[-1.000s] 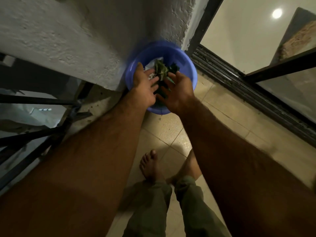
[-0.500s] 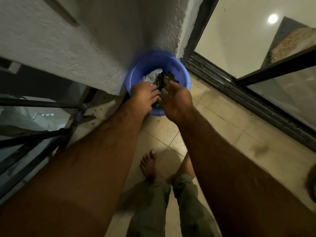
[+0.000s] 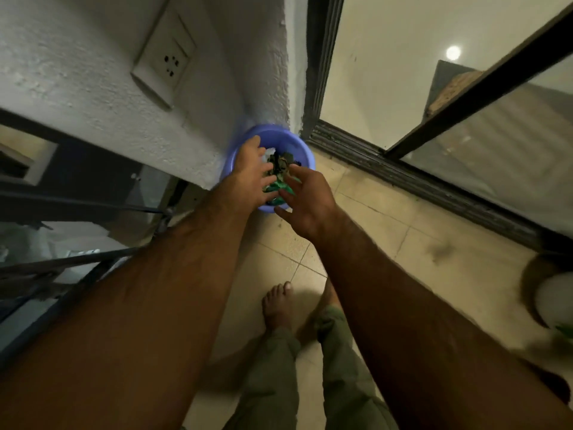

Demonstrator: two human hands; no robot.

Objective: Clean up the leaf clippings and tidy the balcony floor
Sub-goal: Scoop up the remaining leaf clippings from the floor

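Observation:
A blue plastic basin [image 3: 305, 150] stands on the tiled balcony floor, in the corner against the white wall. Dark and green leaf clippings [image 3: 280, 164] lie in it, over something white. My left hand [image 3: 251, 172] reaches over the basin's left rim with its fingers spread. My right hand [image 3: 308, 200] hovers over the near rim, fingers also spread and relaxed. A few bright green leaf pieces [image 3: 274, 188] sit between the two hands' fingertips; whether the fingers touch them is unclear.
A switch plate [image 3: 164, 66] is on the rough white wall. A dark sliding-door track [image 3: 403, 178] runs along the right, metal railing bars [image 3: 77, 209] along the left. A blurred pot [image 3: 545, 293] sits at the right edge. My bare feet [image 3: 279, 305] stand on the beige tiles.
Both hands have spread their fingers over the basin, and the right hand has pulled back toward the near rim. The view has tilted up, showing more wall.

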